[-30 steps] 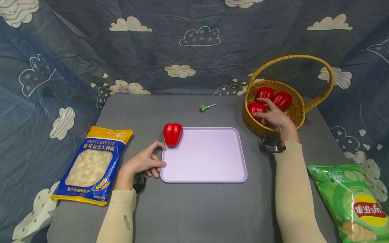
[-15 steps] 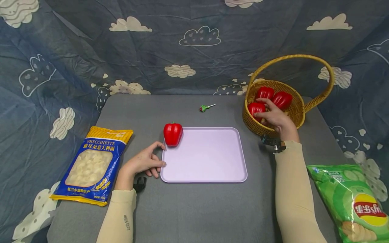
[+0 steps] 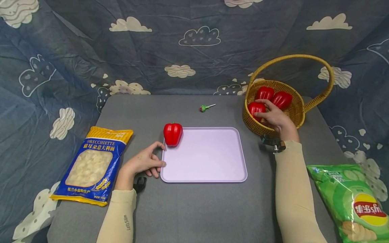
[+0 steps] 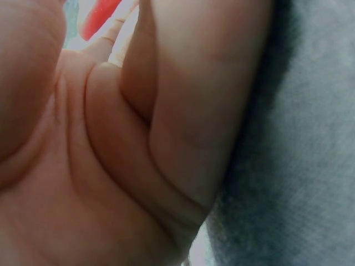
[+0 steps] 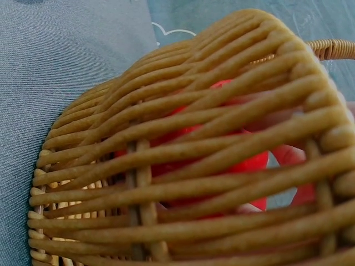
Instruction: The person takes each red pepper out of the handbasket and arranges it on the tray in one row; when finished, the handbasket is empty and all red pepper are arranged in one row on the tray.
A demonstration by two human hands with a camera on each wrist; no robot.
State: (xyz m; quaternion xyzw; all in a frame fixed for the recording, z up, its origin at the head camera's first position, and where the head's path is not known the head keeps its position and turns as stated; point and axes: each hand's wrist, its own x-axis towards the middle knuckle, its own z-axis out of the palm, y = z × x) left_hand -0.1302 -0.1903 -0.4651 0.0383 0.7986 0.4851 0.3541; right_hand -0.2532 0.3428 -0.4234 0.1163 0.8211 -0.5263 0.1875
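Observation:
Reaching into the wicker basket (image 3: 257, 127), my right hand (image 3: 277, 118) has thumb and fingers around a red bell pepper (image 3: 255, 108). Two more red bell peppers lie behind it in the basket. Through the basket's weave, the right wrist view shows the pepper's red and part of the fingers. My left hand (image 3: 142, 160) holds the left edge of a pale lilac tray (image 3: 209, 155), thumb and index fingertip at the rim. Near them, one red bell pepper (image 3: 173, 134) stands on the tray's back left corner. The left palm (image 4: 111, 166) fills most of its wrist view.
A lollipop (image 3: 206, 107) in a green wrapper lies behind the tray. The blue and yellow orecchiette bag (image 3: 91, 165) is on the left, and a green chip bag (image 3: 349, 199) at the right edge. The basket's tall handle (image 3: 291, 57) arches over its opening. Cloud-print cloth hangs around the grey table.

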